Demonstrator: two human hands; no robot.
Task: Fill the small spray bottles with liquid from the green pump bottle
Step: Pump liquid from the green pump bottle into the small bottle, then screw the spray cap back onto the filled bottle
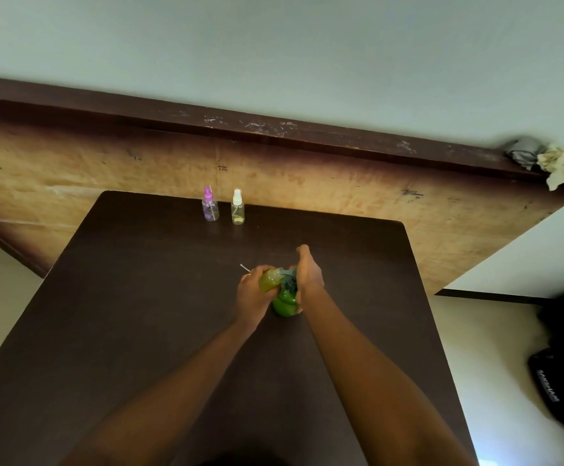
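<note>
A pale wall (274,45) is being shown across the top of the view, and below it a worn plywood panel (324,186) edged by a dark wooden rim (173,112) is being shown behind the dark brown table (139,314), which is taking up most of the lower frame. A black bag (563,375) with white lettering is being seen on the floor to the right of the table. Crumpled grey and cream cloths (542,159) are being carried on the right end of the rim. Near the middle of the table, the green pump bottle (284,304) is being kept upright between both hands. Its pump head is being covered by the right hand (309,274), whose fingers are being curled over it, with one digit being raised above the rest. A small spray bottle (269,280), uncapped and filled with yellow-green liquid, is being gripped by the left hand (252,292) and tilted so that its neck is being held against the pump's spout. At the far edge of the table, well apart from the hands, a purple-capped spray bottle (210,206) and a white-capped spray bottle (237,208) are being left standing upright, just beside each other, the purple one on the left. A thin white tube (245,267) is being seen jutting out just beyond the left hand's fingers; what it is joined to cannot be told.
</note>
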